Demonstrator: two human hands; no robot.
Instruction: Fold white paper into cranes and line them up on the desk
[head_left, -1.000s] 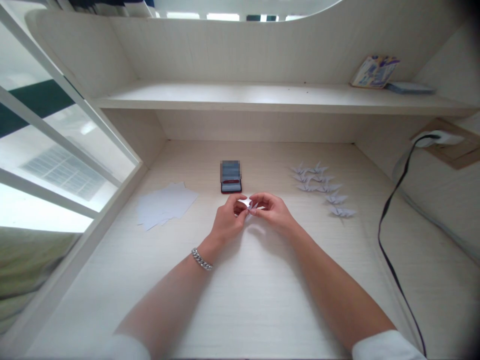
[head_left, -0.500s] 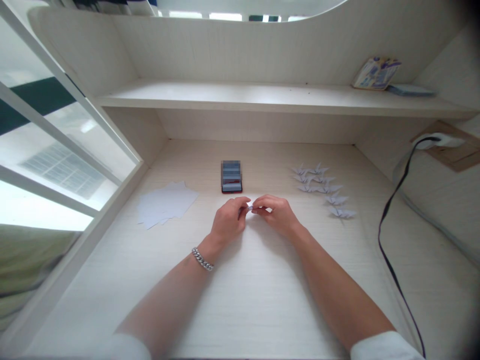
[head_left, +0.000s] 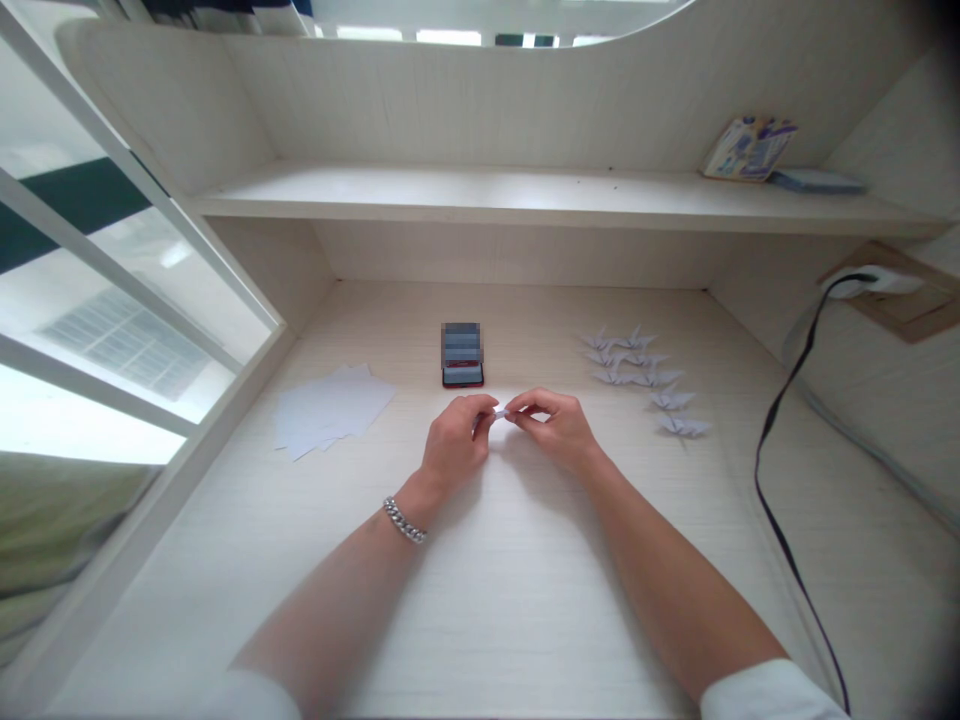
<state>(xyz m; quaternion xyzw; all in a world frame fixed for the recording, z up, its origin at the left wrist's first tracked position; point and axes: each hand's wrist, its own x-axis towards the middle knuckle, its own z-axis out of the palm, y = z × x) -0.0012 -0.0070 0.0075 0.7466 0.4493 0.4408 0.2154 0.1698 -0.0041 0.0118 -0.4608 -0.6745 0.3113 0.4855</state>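
A small folded piece of white paper (head_left: 500,413) is held between my two hands, just above the desk. My left hand (head_left: 457,437), with a chain bracelet on the wrist, pinches its left end between thumb and fingers. The right end is pinched by my right hand (head_left: 553,425). Most of the paper is hidden by the fingertips, so its exact shape cannot be made out. Beyond my hands lies a phone (head_left: 463,355). Several white paper cranes (head_left: 637,358) stand in a cluster to the right, and a pile of white paper sheets (head_left: 334,408) lies to the left.
A shelf (head_left: 480,190) runs across the back, with a small patterned packet (head_left: 750,148) and a flat bluish item (head_left: 817,182) at its right. A black cable (head_left: 772,420) hangs from the wall socket (head_left: 885,285) along the right side. Railing bars (head_left: 142,240) border the left.
The right fingertips have shifted slightly along the folded paper, so a little more of it shows between my hands. Otherwise the hands stay in place.
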